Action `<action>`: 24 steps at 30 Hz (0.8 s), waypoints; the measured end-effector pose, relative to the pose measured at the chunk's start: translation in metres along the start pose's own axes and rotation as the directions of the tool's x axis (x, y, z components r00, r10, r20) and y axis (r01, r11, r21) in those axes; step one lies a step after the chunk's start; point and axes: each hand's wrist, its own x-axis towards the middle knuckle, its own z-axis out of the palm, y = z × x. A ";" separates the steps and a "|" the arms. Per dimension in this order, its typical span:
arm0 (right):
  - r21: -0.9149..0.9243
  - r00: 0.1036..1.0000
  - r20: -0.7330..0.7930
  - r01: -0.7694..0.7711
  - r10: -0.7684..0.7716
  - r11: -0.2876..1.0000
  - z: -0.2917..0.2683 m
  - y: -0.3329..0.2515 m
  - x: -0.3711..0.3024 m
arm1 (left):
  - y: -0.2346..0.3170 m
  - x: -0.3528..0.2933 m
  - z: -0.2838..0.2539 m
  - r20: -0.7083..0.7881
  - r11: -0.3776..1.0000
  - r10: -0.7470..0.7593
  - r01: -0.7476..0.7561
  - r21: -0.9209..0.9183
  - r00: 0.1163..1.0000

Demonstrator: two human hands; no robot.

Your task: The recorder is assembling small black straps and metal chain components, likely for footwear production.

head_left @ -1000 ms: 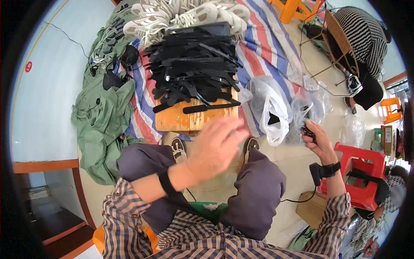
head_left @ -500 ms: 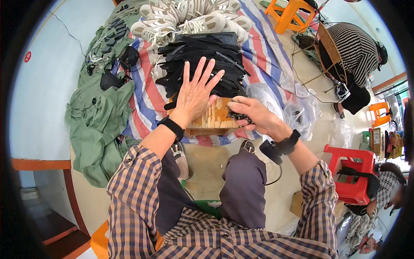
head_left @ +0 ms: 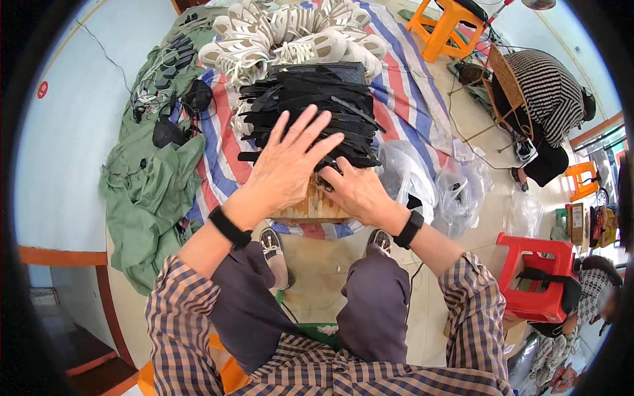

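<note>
My left hand point(head_left: 281, 173) is over the near edge of a pile of black strips point(head_left: 307, 99), its long fingers spread and pointing away from me. Close beside it, my right hand point(head_left: 363, 197) is curled around a small dark speckled thing point(head_left: 325, 185), mostly hidden by the fingers; I cannot make out its kind. Both hands are above a worn wooden block or low bench point(head_left: 310, 210), whose bare near end shows beneath them. The strips lie loosely stacked, roughly crosswise, on its far part. Each wrist has a black band.
White and beige sneakers point(head_left: 290, 49) are heaped behind the strips on a striped sheet point(head_left: 416, 109). Green cloth point(head_left: 148, 198) with cables lies left. Clear plastic bags point(head_left: 456, 188) and a red stool point(head_left: 538, 274) are right. A person in stripes point(head_left: 541, 86) bends at far right.
My right hand has moved left, bringing the dark speckled thing in close beside my left hand. The left hand has shifted slightly toward me and tilted.
</note>
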 end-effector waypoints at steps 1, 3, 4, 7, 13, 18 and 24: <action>-0.082 1.000 -0.004 0.028 -0.028 0.996 0.003 0.002 0.003 | 0.004 -0.004 -0.007 -0.032 0.997 -0.066 0.064 -0.037 0.997; -0.116 0.995 -0.062 0.066 -0.074 0.991 0.012 0.010 0.006 | 0.010 -0.011 -0.026 -0.031 0.984 -0.148 0.144 -0.106 0.989; -0.159 0.985 -0.121 0.104 -0.124 0.982 0.015 0.014 0.007 | 0.012 -0.013 -0.034 -0.031 0.960 -0.228 0.219 -0.174 0.973; -0.156 0.965 -0.224 0.100 -0.134 0.983 0.019 0.015 0.014 | 0.015 -0.023 -0.054 0.051 0.872 -0.380 0.375 -0.315 0.924; -0.060 0.976 -0.205 0.063 -0.075 0.996 0.009 0.002 0.016 | 0.006 -0.056 -0.060 0.174 0.709 -0.453 0.471 -0.525 0.874; 0.221 0.961 -0.274 0.110 -0.046 0.969 -0.014 0.009 0.011 | 0.020 -0.074 -0.063 0.323 0.697 -0.422 0.531 -0.482 0.847; 0.332 0.867 -0.075 -0.445 0.493 0.832 -0.021 0.015 -0.023 | 0.002 -0.081 -0.050 0.359 0.835 -0.458 0.532 -0.139 0.813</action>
